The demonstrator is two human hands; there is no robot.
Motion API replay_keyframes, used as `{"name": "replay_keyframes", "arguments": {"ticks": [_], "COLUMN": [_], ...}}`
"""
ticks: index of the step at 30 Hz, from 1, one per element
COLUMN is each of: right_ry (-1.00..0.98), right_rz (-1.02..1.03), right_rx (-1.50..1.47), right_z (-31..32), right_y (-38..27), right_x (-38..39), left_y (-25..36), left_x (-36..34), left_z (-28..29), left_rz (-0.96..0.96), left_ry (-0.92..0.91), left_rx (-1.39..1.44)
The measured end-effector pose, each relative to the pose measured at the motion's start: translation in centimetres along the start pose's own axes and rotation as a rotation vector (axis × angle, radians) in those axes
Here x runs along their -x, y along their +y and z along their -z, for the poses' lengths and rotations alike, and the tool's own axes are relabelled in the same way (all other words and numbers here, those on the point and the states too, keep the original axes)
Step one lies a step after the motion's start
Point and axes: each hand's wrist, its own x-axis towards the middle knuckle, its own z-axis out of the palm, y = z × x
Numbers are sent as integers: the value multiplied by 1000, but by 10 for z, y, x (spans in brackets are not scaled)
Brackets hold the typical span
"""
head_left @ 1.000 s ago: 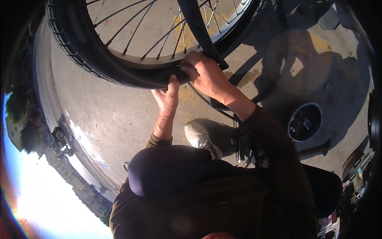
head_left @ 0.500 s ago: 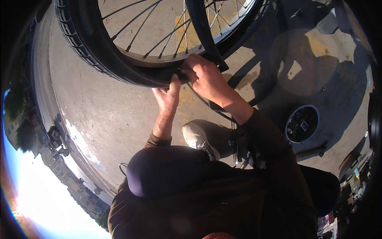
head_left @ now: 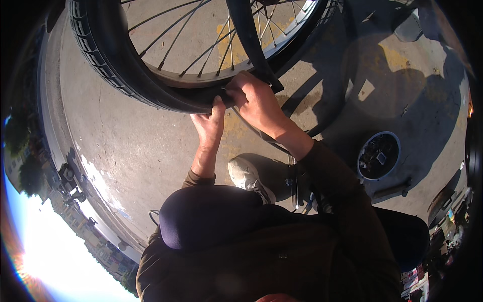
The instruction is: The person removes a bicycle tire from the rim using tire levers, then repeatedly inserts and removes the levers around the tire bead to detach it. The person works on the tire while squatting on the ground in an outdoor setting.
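Observation:
A black bicycle tyre (head_left: pixel 121 78) with a treaded outer side hangs partly off the silver rim (head_left: pixel 183 80) of a spoked wheel, leaving a dark gap at the wheel's lower edge. My left hand (head_left: pixel 209 123) grips the tyre's lowest part, thumb on top and fingers underneath. Right beside it my right hand (head_left: pixel 254 100) is closed in a pinch at the tyre's inner edge. A thin pale sliver shows at those fingertips; what they hold is too small to tell. Just above the right hand a flat black bar (head_left: pixel 251 43) crosses the wheel and ends.
A thin black hose-like loop (head_left: pixel 329 118) curves over the concrete right of my hands. On the right stands a round bin (head_left: pixel 380 156) with dark bits in it, a bar-shaped tool (head_left: pixel 392 189) beside it. My light shoe (head_left: pixel 245 176) rests below my hands.
The view has shifted slightly, so the wheel and the bin sit a little further left. My right fingertips have moved slightly along the tyre edge. My left hand keeps its grip.

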Motion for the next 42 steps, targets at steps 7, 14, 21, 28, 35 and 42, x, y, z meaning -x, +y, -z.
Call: {"name": "replay_keyframes", "arguments": {"ticks": [7,14,21,28,35,42], "right_ry": [-37,-26,10,-22,5,25], "right_rz": [13,-17,8,-8,-51,-97], "right_rx": [30,96,2,83,131,14], "right_z": [0,-3,-3,-4,-10,-8], "right_y": [-2,-2,1,-3,-6,-5], "right_x": [-3,-2,1,-3,-4,-2], "left_y": [3,2,3,-1,-4,-5], "left_x": [0,-1,-1,-2,-4,-6], "left_z": [0,-1,-5,0,1,0], "left_rz": [1,-9,12,9,2,-21], "left_ry": [-17,-14,17,-16,-18,11], "left_rx": [8,-26,7,-13,-4,-8]}}
